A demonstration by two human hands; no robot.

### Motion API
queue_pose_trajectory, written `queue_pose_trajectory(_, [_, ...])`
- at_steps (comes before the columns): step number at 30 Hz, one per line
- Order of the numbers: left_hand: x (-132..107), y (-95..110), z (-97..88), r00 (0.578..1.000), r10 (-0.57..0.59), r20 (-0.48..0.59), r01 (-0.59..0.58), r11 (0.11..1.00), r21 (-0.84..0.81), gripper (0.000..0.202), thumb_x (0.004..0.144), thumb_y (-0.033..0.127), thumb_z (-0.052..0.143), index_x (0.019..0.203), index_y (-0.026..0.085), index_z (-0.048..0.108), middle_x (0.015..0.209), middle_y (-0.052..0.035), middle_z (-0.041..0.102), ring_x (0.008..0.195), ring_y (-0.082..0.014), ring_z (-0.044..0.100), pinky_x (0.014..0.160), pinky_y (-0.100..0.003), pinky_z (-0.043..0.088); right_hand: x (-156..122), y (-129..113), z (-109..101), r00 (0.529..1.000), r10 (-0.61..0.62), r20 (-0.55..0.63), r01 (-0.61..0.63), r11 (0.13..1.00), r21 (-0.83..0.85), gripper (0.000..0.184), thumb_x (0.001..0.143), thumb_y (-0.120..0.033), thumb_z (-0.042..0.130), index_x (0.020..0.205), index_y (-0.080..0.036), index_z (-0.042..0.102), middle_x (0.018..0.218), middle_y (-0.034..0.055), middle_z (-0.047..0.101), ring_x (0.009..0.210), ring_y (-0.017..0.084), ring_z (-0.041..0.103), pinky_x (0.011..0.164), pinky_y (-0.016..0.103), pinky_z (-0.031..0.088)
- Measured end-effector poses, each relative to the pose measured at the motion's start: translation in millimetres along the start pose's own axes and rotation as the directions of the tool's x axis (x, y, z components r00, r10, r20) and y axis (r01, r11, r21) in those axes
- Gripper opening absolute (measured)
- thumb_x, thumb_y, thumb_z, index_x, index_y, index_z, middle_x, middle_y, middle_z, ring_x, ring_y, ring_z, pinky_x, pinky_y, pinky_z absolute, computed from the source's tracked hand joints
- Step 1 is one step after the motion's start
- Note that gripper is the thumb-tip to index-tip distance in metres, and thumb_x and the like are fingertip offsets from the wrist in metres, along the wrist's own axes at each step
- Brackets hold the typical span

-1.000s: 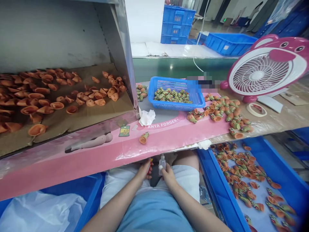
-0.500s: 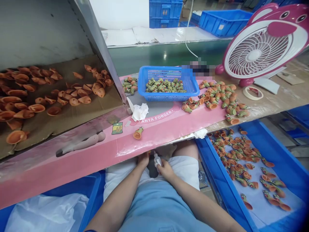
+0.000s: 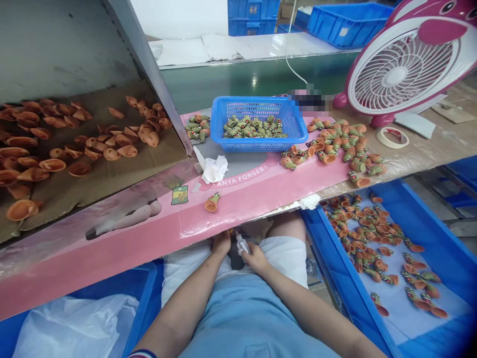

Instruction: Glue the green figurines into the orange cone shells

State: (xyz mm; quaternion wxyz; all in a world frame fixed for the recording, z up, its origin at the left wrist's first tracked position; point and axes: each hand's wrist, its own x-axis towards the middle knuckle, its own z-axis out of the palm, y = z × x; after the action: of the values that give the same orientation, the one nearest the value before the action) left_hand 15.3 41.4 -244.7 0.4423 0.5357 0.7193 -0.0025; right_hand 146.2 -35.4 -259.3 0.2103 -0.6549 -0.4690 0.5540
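My right hand [image 3: 255,258] is wrapped round a small clear squeeze bottle [image 3: 243,244], its narrow tip pointing up and forward over my lap. Beside it, my left hand [image 3: 222,243] is closed at the table's front edge. A small orange bit shows at its fingertips, but what it holds is mostly hidden. On the pink tabletop just ahead lies a single green-and-orange figure piece [image 3: 212,202] with a hollow orange end. Farther back, a blue perforated basket [image 3: 257,145] contains many small green pieces.
A box [image 3: 149,169] of hollow orange pieces stands at the left. Joined figure pieces [image 3: 331,141] are heaped right of the basket, near a tape roll [image 3: 392,137] and a pink fan [image 3: 397,74]. Blue bins [image 3: 436,238] flank my legs; crumpled tissue [image 3: 215,169] lies by the basket.
The view has shifted slightly, so the table things sit a little higher and the bottle appears a touch more tilted. Both hands keep their places and grips.
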Motion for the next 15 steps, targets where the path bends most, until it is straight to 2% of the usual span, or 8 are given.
queue_pose_trajectory(15, [-0.2, -2.9, 2.6, 0.999, 0.042, -0.009, -0.042, 0.995, 0.087, 0.028, 0.083, 0.031, 0.048, 0.107, 0.016, 0.052, 0.107, -0.0071, 0.056, 0.092, -0.0184, 0.056, 0.079, -0.040, 0.047, -1.3, -6.3, -2.0, 0.999, 0.001, 0.047, 0.005, 0.992, -0.130, 0.026, 0.084, -0.035, 0.047, 0.092, -0.012, 0.054, 0.080, 0.0010, 0.057, 0.069, 0.009, 0.055, 0.063, 0.026, 0.048])
